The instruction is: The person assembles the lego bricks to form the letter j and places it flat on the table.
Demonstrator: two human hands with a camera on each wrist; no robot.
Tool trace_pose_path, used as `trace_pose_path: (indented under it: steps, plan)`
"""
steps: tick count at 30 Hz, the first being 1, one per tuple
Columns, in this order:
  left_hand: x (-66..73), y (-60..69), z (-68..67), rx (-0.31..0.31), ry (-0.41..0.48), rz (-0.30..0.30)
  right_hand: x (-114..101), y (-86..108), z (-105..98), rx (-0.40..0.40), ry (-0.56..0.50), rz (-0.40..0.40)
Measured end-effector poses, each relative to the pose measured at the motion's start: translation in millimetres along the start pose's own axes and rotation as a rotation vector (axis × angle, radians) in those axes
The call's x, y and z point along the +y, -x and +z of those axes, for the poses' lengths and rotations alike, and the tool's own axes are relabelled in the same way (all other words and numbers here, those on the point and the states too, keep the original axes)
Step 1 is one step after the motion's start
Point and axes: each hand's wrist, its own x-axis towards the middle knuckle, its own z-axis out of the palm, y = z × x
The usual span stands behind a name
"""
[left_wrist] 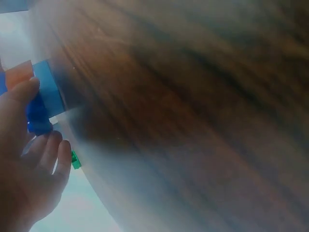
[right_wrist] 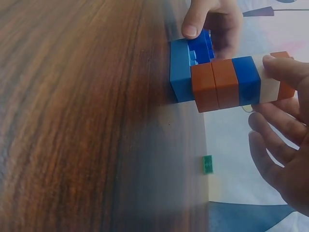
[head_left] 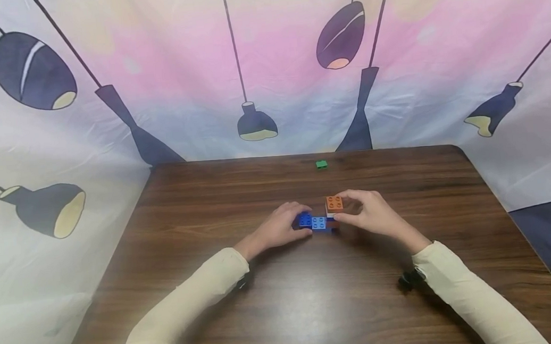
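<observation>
A light blue brick forms the base of a toy-brick build on the table, its studs showing in the middle. On its left end sits a dark blue brick, which my left hand grips between thumb and fingers. From the right end rises a tower: two orange-brown bricks, a blue brick, a white brick and a top orange brick. My right hand pinches the tower near its top, thumb on the white brick. Its fingertips are partly hidden behind the tower.
A small green brick lies near the far edge of the brown wooden table. Behind the table hangs a cloth backdrop printed with lamps.
</observation>
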Motion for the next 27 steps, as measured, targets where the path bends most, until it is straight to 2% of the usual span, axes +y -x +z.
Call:
trace_pose_path:
  steps: [5,12,18,22,27]
  plan:
    - [1.7,0.3,0.3,0.029,-0.006,0.012,0,-1.9,1,0.011,0.004,-0.017]
    - [1.3,-0.2,-0.4,0.034,0.03,0.0,1,-2.8,2,0.065,0.011,-0.042]
    - [-1.0,-2.9,-2.5,0.044,0.082,0.012,0,-5.1,3,0.1,-0.01,0.009]
    - [-2.4,-4.6,-2.4,0.045,0.083,-0.001,1,-9.5,3,0.13,-0.015,0.047]
    - [-3.0,-5.3,-2.5,0.05,0.087,-0.029,5,-18.8,3,0.16,-0.017,0.058]
